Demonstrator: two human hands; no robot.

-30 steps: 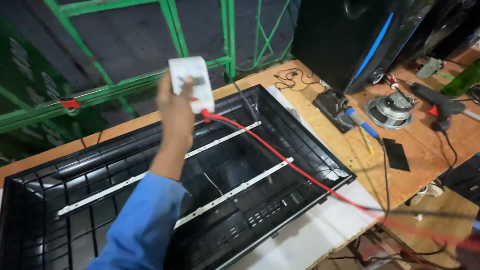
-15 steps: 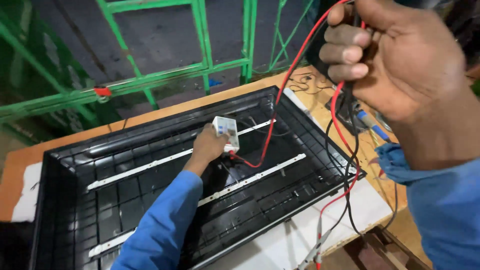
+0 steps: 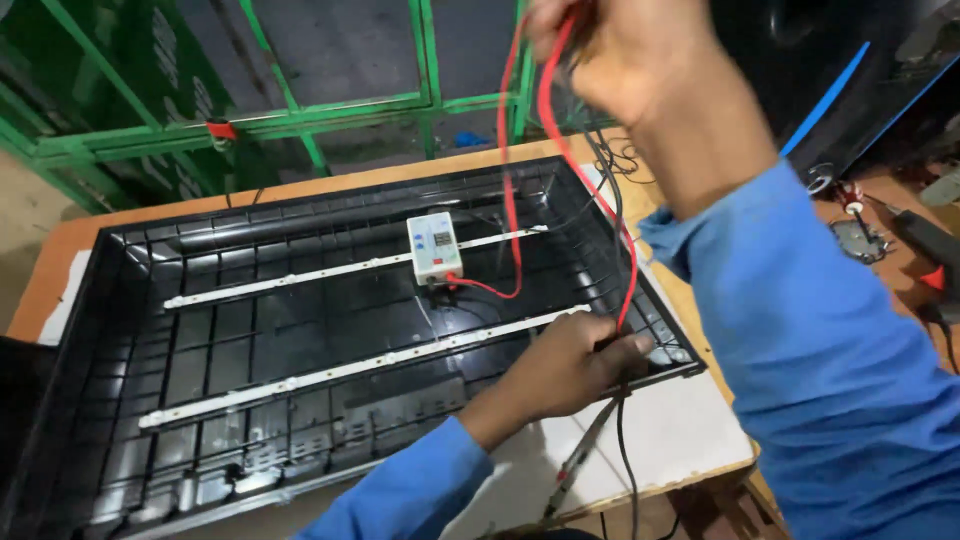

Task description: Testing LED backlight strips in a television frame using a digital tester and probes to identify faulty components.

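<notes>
Red and black leads (image 3: 520,180) are gripped by both hands, right hand (image 3: 610,50) raised, left hand (image 3: 570,370) low; a white tester (image 3: 435,247) is seen mid-frame inside the black panel tray (image 3: 130,330).

A black ribbed panel tray (image 3: 120,400) carries two white strips (image 3: 330,372) and a white tester box (image 3: 435,247). Red leads (image 3: 585,190) cross it. Blue sleeves (image 3: 830,360), a green frame (image 3: 300,105) far, a tan wooden table (image 3: 60,250).
</notes>
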